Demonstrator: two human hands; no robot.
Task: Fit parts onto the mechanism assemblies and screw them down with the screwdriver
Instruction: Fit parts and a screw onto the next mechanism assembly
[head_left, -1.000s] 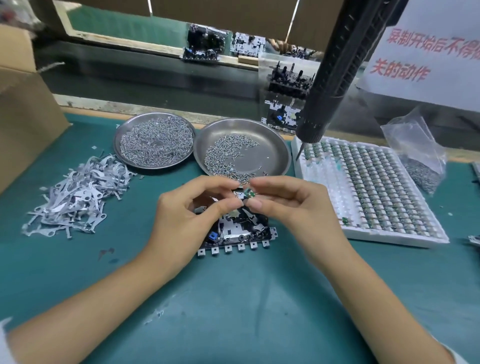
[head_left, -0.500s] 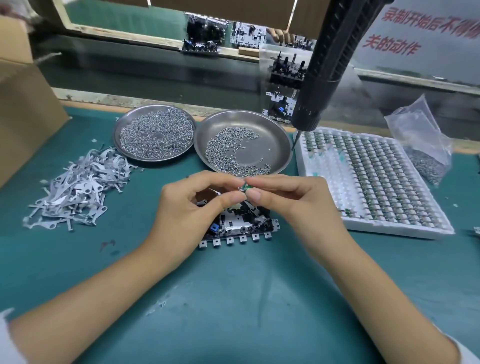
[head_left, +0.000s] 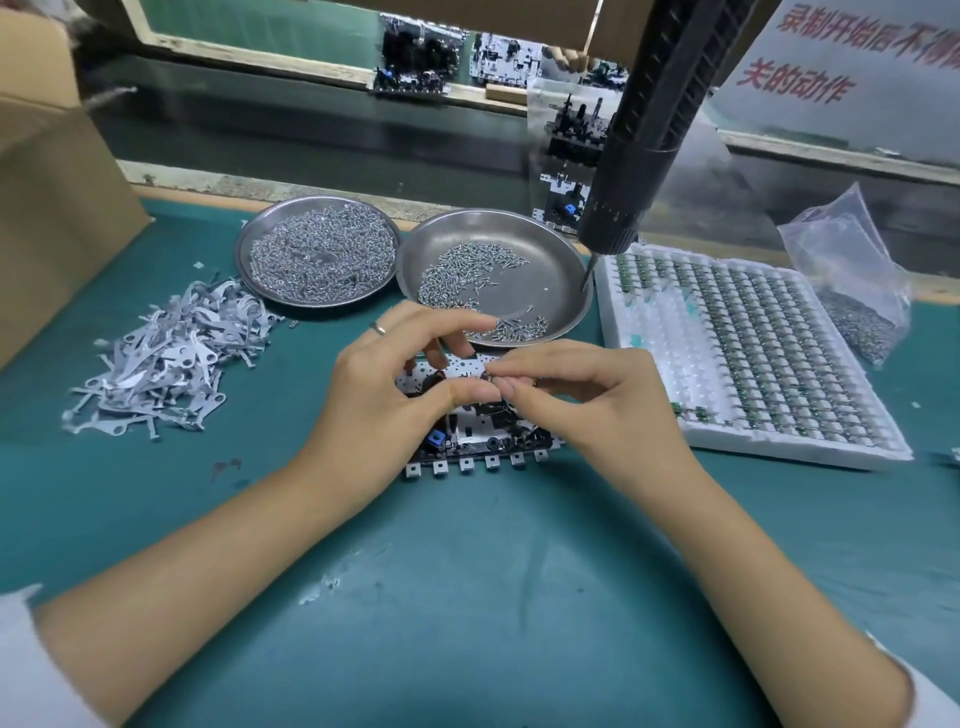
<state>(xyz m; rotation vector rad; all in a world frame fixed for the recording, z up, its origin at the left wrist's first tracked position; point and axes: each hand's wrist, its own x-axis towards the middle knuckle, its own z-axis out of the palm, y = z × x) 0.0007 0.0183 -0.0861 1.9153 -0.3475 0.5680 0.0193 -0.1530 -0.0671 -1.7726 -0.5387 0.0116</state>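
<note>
Head view: both hands meet directly above the mechanism (head_left: 478, 447); the right hand (head_left: 587, 400) and left hand (head_left: 384, 395) pinch a small part (head_left: 487, 375) together, screwdriver (head_left: 639, 156) hanging far right.

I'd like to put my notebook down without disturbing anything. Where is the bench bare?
The green mat near you, between the forearms and below the mechanism assembly, is bare. Farther back it is crowded: metal strips, two screw dishes, white parts tray.
</note>
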